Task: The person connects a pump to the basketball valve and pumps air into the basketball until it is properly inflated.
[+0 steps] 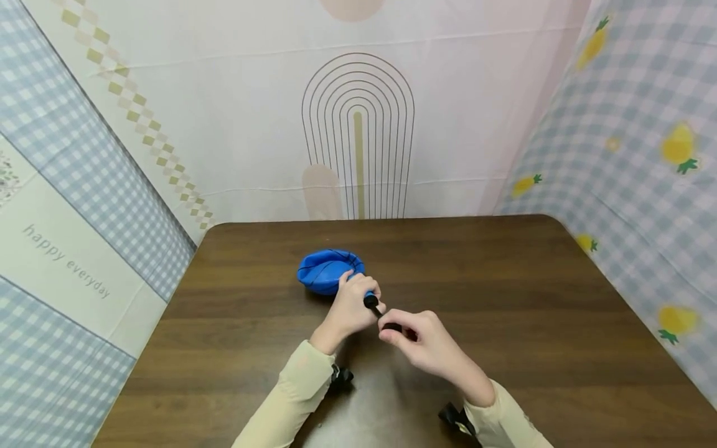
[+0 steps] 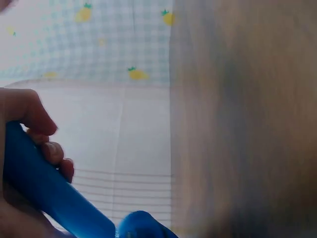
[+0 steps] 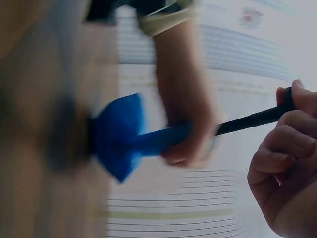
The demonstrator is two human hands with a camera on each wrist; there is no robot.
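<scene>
A partly deflated blue ball (image 1: 323, 274) with dark seam lines sits on the table, its top sunken in. My left hand (image 1: 351, 306) grips the blue barrel (image 2: 54, 186) of a hand pump, fingers wrapped round it. One end of the barrel meets the ball in the right wrist view; the joint itself is blurred. From the barrel's other end a black rod (image 3: 247, 121) extends toward me. My right hand (image 1: 426, 342) holds the pump's black handle (image 3: 288, 99) between thumb and curled fingers, a short way from the left hand.
The brown wooden table (image 1: 476, 267) has rounded far corners. Behind it hangs a pale cloth (image 1: 252, 124) with arch lines, and a checked cloth with pineapples (image 1: 633, 205) falls along the right side. Black wrist cameras (image 1: 456, 418) sit below the sleeves.
</scene>
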